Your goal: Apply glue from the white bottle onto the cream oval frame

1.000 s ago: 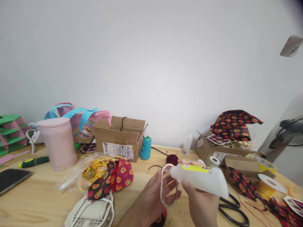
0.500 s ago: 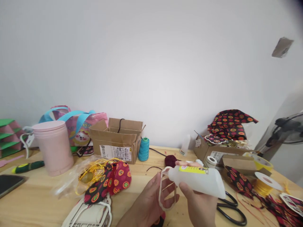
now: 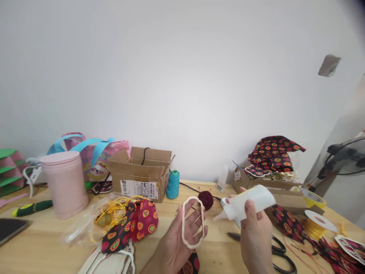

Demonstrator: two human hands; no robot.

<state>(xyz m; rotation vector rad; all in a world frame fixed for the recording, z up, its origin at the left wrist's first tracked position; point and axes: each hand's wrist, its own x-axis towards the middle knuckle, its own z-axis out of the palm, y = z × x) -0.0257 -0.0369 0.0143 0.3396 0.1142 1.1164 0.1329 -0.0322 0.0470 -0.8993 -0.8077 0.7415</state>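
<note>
My left hand [image 3: 176, 238] holds a pale wooden frame [image 3: 184, 228] upright between thumb and fingers, its rounded oblong opening showing the fingers behind. In my right hand [image 3: 255, 232] is a translucent white glue bottle [image 3: 251, 201], tilted with its narrow nozzle pointing down and left, apart from the frame. Below the right hand lie black-handled scissors [image 3: 281, 247], partly hidden by the wrist. A piece of dark patterned fabric [image 3: 189, 264] lies on the table under the left hand. Behind the frame sits a dark red ball of yarn [image 3: 205, 200].
At left stand a pink canister [image 3: 65, 186], a cardboard box [image 3: 137, 175] and a teal thread cone [image 3: 172, 184]. Patterned cloth pouches [image 3: 144, 220] lie near yellow cord. To the right are a yellow ribbon spool [image 3: 316, 226], a second box [image 3: 242, 184] and a small bottle [image 3: 221, 179].
My right hand has drawn the glue bottle away from the frame, to the right. My left hand has shifted slightly left, with the frame now facing me more fully.
</note>
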